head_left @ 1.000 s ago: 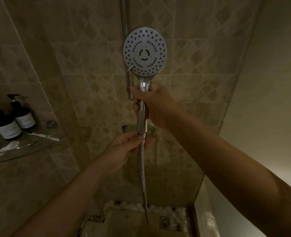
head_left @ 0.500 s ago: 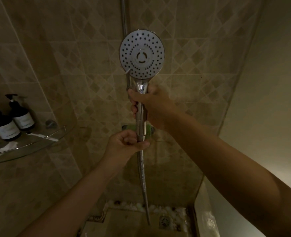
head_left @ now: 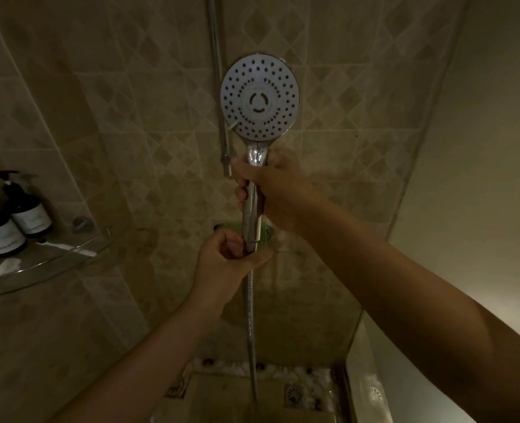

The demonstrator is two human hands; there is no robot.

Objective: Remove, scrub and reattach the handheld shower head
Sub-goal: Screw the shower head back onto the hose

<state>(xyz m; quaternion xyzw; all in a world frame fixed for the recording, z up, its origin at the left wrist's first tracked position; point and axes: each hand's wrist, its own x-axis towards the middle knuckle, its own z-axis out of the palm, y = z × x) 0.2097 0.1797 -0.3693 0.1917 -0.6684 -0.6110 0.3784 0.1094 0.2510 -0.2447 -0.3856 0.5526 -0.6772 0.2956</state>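
You're gripping a glossy chrome handle (head_left: 254, 193) under a matt pale plastic face (head_left: 259, 97); the hose (head_left: 250, 315) is ribbed metal, the shelf (head_left: 43, 264) clear glass, the tiles (head_left: 161, 117) matt stone-look.

Bottles (head_left: 11, 221) on shelf (head_left: 54, 264), left of shower head (head_left: 259, 100)

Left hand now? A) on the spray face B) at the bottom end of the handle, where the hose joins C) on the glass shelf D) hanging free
B: the left hand grips the shower head at the bottom of its handle, just above the hose; the right hand holds it higher up.
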